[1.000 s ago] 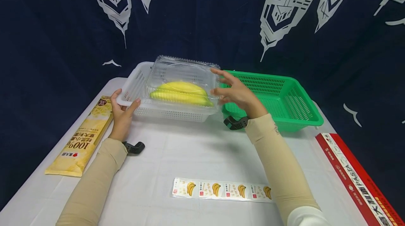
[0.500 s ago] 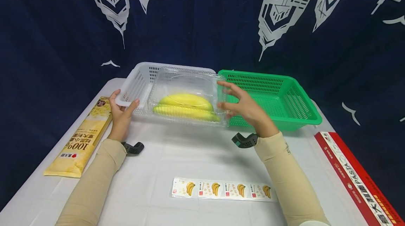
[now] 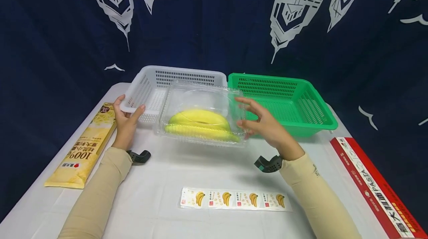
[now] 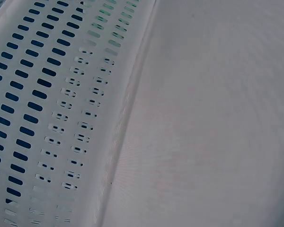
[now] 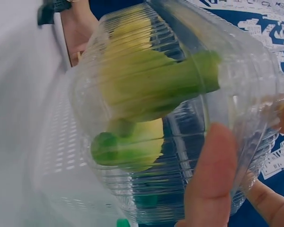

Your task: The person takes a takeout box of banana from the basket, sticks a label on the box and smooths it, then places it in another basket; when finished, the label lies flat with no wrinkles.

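My right hand (image 3: 267,127) grips the right side of a clear plastic clamshell box (image 3: 214,99), which is held raised and tilted in front of the baskets. Inside it lie yellow bananas (image 3: 200,118); the right wrist view shows their green stem ends (image 5: 206,71) through the ribbed plastic. Thumb (image 5: 210,175) and fingers spread on either side of the box's end. At the far left, my left hand (image 3: 125,129) holds the near left corner of a white perforated basket (image 3: 142,92), thumb over the rim. The box hides part of that basket. The left wrist view shows only the basket's side and white cloth.
A green basket (image 3: 314,114) stands right of the white one. Near the front lies a strip of banana-print labels (image 3: 234,199). A yellow pasta bag (image 3: 81,153) lies at the left, a red pasta box (image 3: 374,185) at the right. Dark blue patterned cloth (image 3: 207,27) hangs behind.
My right hand has brought the box of bananas from over the white basket toward me, lower and slightly right. The left hand keeps its hold on the basket.
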{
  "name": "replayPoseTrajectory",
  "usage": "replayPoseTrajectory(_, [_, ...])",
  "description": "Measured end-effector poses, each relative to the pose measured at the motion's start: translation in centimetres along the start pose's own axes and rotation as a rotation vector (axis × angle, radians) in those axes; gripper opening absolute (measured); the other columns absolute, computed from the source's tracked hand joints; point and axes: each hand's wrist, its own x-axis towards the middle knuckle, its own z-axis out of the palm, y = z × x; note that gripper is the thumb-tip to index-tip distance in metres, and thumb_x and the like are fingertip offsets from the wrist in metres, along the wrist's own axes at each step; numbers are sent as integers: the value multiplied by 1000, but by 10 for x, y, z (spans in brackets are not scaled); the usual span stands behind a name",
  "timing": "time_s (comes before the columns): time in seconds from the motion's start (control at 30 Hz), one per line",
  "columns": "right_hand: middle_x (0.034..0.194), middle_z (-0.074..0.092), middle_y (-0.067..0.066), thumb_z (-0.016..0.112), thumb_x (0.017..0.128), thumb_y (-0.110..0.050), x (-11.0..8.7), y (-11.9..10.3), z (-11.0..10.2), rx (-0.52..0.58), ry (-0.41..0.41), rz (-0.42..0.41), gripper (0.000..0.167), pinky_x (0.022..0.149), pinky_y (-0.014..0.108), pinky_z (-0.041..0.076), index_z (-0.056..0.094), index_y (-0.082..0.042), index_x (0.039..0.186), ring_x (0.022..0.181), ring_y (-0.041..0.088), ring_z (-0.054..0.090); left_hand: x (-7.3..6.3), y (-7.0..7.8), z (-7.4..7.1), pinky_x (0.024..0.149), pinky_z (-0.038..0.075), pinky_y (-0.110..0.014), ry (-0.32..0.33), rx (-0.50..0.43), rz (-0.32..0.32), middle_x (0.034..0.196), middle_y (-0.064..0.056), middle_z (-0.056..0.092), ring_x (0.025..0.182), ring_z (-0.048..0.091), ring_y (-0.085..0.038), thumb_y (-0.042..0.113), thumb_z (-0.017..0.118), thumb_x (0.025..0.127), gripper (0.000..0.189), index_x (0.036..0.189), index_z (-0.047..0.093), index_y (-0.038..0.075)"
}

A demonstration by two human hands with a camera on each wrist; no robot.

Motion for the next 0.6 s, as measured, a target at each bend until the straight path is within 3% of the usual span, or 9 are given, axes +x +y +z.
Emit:
replayPoseTrajectory(0.13, [173,27,23,66,103,-1,-9,4,0,11,-12,-23,73,68,38,65,35,-11,168,107,29,73,0,0,-1,123,37,-23,2,11,-3,170,-7,32,158,35,-25,7,68,106,80,165,19,29])
replayPoseTrajectory(0.37, [173,27,24,66,100,-2,-29,7,0,23,-26,-29,74,66,37,65,34,-9,167,80,20,73,0,0,0,123,35,-22,7,8,-4,171,-7,33,158,35,-23,6,68,105,79,164,20,29])
replayPoseTrajectory(0.6, [172,25,27,65,98,-1,-47,13,0,35,-32,-24,74,64,39,65,35,-5,166,74,19,69,-1,1,0,124,35,-22,-4,-3,6,171,-8,32,159,35,-23,6,67,106,78,163,20,30])
